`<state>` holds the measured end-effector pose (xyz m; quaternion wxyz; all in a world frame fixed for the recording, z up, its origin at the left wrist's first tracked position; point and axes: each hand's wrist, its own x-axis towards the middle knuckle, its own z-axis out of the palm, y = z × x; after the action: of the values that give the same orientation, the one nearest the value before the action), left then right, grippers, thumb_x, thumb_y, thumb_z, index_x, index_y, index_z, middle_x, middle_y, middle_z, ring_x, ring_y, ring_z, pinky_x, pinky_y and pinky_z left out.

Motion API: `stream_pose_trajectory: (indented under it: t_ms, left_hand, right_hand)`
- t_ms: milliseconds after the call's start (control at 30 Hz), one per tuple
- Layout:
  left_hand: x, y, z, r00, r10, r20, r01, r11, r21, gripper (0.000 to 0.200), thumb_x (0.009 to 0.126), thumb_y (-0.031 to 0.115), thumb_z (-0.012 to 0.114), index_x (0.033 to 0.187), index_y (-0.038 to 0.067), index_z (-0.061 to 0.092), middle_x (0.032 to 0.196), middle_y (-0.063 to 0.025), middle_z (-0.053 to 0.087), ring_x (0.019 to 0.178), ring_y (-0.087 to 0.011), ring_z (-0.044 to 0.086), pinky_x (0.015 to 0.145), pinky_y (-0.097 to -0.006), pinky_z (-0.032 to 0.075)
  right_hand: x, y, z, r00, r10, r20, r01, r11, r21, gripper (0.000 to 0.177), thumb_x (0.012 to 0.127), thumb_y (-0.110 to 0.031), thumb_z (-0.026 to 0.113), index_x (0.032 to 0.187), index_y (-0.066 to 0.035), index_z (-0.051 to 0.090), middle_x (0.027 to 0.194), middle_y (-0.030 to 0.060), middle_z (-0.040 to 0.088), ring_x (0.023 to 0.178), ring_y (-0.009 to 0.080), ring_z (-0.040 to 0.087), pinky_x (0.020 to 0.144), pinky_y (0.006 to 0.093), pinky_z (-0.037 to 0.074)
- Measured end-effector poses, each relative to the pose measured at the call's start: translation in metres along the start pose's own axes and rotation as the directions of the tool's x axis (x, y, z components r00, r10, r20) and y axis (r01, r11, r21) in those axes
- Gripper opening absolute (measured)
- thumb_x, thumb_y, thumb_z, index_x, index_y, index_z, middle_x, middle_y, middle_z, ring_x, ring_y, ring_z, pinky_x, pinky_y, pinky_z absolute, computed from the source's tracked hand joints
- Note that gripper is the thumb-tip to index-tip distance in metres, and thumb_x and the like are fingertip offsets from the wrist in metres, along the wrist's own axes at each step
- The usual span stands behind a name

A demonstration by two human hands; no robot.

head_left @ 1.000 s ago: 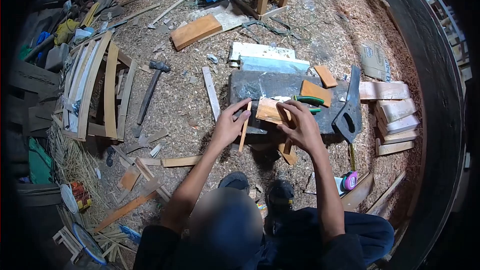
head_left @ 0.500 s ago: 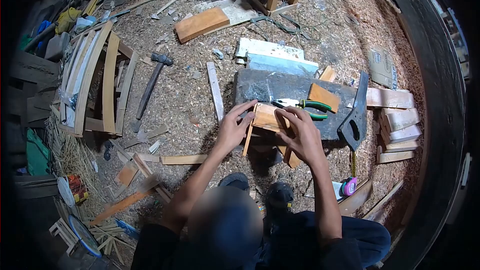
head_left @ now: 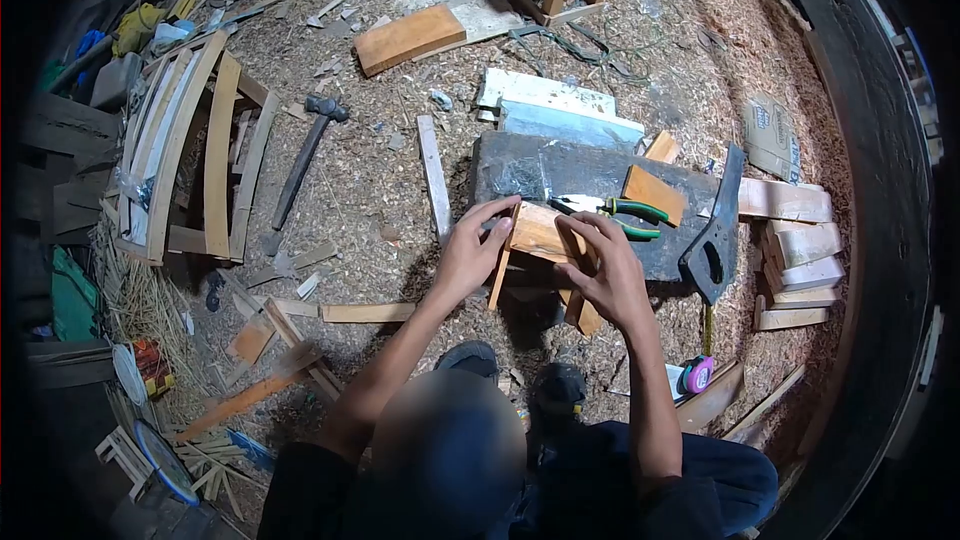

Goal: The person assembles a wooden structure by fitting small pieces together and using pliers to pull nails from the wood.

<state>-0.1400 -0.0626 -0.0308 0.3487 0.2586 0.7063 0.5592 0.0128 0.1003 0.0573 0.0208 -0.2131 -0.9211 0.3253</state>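
The wood block [head_left: 540,234] is at the tabletop's [head_left: 590,168] near edge. Fingers of the left hand [head_left: 474,248] pinch a strip [head_left: 501,273] against it; the right hand's [head_left: 611,272] fingers, half-curled, grip its opposite end. Uneven pressure could skew the strip.

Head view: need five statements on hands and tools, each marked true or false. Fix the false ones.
1. The left hand holds a thin strip. True.
2. The hammer lies on the bench. False: the hammer lies on the ground, left of the bench.
3. The pliers have green handles. True.
4. The right hand holds the saw. False: the right hand is on a wood piece.
5. The tape measure is pink. True.
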Motion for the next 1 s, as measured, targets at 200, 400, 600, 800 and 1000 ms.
stream_pose_trajectory:
  t_ms: [200, 400, 600, 800, 1000]
  left_hand:
    - [0.002, -0.001, -0.001, 0.999, -0.027, 0.023, 0.027, 1.0, 0.016, 0.036, 0.108, 0.014, 0.049, 0.142, 0.009, 0.057, 0.139, -0.0118, 0.055, 0.104, -0.0167, 0.068, 0.069, -0.026, 0.062]
    - [0.001, 0.0, 0.002, 0.996, -0.084, -0.019, 0.08, 0.983, -0.163, 0.034, 0.101, 0.011, 0.058, 0.134, 0.01, 0.065, 0.135, -0.0159, 0.063, 0.128, -0.0293, 0.059, 0.108, -0.036, 0.044]
    - [0.0, 0.005, 0.004, 0.996, -0.071, -0.055, 0.064, 0.991, -0.113, 0.033, 0.102, 0.012, 0.058, 0.134, 0.01, 0.065, 0.136, -0.0161, 0.063, 0.131, -0.0295, 0.057, 0.11, -0.0371, 0.043]
    - [-0.001, 0.01, 0.0, 0.995, -0.095, -0.032, 0.09, 0.989, -0.114, 0.033, 0.102, 0.012, 0.057, 0.135, 0.01, 0.065, 0.137, -0.0163, 0.062, 0.131, -0.0298, 0.057, 0.11, -0.0365, 0.043]
    - [0.001, 0.002, -0.002, 1.0, -0.024, 0.011, 0.024, 1.0, -0.008, 0.036, 0.109, 0.022, 0.048, 0.141, 0.009, 0.059, 0.137, -0.0103, 0.056, 0.107, -0.0179, 0.067, 0.067, -0.0255, 0.061]
  right_hand:
    - [0.003, 0.001, 0.005, 1.0, -0.024, 0.013, 0.023, 0.998, 0.051, 0.062, 0.078, -0.017, 0.083, 0.136, -0.016, 0.063, 0.136, 0.0095, 0.058, 0.126, 0.0321, 0.056, 0.103, 0.0435, 0.049]
    - [0.002, -0.002, 0.003, 1.0, 0.008, 0.025, -0.008, 1.0, 0.011, 0.063, 0.078, -0.017, 0.083, 0.137, -0.016, 0.062, 0.136, 0.01, 0.058, 0.126, 0.0327, 0.057, 0.102, 0.044, 0.05]
    - [0.002, 0.0, 0.002, 1.0, -0.017, -0.007, 0.017, 1.0, 0.009, 0.063, 0.078, -0.016, 0.083, 0.137, -0.017, 0.061, 0.136, 0.0102, 0.058, 0.125, 0.0331, 0.057, 0.102, 0.0441, 0.05]
    - [0.005, -0.001, 0.002, 0.999, -0.018, 0.026, 0.018, 1.0, 0.012, 0.063, 0.078, -0.015, 0.083, 0.137, -0.016, 0.061, 0.136, 0.0108, 0.058, 0.125, 0.0332, 0.057, 0.103, 0.0439, 0.049]
    - [0.006, -0.001, 0.002, 0.999, -0.001, 0.034, 0.001, 1.0, -0.001, 0.061, 0.079, -0.015, 0.083, 0.136, -0.016, 0.062, 0.136, 0.0125, 0.058, 0.126, 0.0337, 0.056, 0.103, 0.0439, 0.049]
